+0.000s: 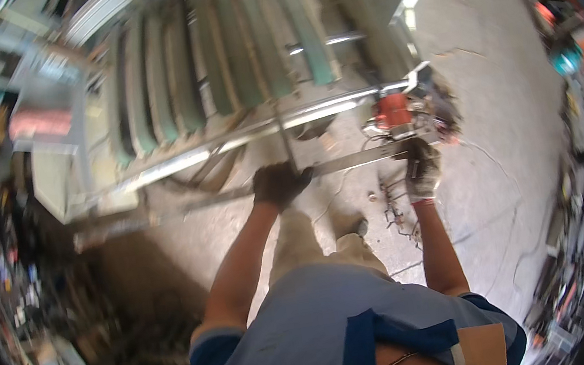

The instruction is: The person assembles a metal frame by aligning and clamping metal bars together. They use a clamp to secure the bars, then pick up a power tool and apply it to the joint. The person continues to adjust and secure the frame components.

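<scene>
A long flat metal bar lies crosswise in front of me, just short of a metal-edged frame. My left hand, in a dark glove, grips the bar near its middle. Beside that hand a thin dark rod runs up toward the frame; whether the hand touches it is unclear. My right hand, in a whitish glove with dark fingers, closes around the bar near its right end. A red power tool or motor sits just beyond the right hand, its exact kind blurred.
The frame's bright metal edge borders a rack of several greenish slats. Thin cables trail over the concrete floor. Cluttered tools and parts line the right side and left side.
</scene>
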A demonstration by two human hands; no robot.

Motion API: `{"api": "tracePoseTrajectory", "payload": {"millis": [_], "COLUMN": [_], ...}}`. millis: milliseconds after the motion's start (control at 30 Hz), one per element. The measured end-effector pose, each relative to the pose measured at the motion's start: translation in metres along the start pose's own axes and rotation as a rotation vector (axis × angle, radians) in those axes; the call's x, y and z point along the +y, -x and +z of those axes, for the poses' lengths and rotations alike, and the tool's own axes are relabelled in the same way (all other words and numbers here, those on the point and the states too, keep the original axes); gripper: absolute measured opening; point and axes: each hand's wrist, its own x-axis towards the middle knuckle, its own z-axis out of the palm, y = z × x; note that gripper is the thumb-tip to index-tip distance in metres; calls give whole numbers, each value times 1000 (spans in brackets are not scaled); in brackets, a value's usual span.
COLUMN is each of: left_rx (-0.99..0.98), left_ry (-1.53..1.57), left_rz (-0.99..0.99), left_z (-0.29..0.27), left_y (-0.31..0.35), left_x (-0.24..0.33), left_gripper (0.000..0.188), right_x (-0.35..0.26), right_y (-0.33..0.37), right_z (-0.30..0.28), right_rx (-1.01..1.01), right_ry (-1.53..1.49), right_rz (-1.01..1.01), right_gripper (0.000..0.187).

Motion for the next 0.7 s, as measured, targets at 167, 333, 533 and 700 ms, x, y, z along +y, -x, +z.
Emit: {"api": "tracePoseTrajectory", "payload": {"millis": [167,333,533,700], "left_rx": [-73,-206,-155,128], "left_ry": [188,280,170,-38], "left_rz": [152,328,383,92], "left_z": [-10,-7,-1,-3], "left_y": [0,-13,2,66], "left_x": [-8,-29,-94,-209], "left_gripper": [69,66,52,49], "right_x": [-42,-14,36,46], "right_y": [2,9,31,23], "right_z": [6,33,62,66], "right_rx": [199,240,288,115], "right_ry": [166,339,-225,-228], "right_rz": [80,-5,-11,-9], "right_gripper": [27,37,38,45]}}
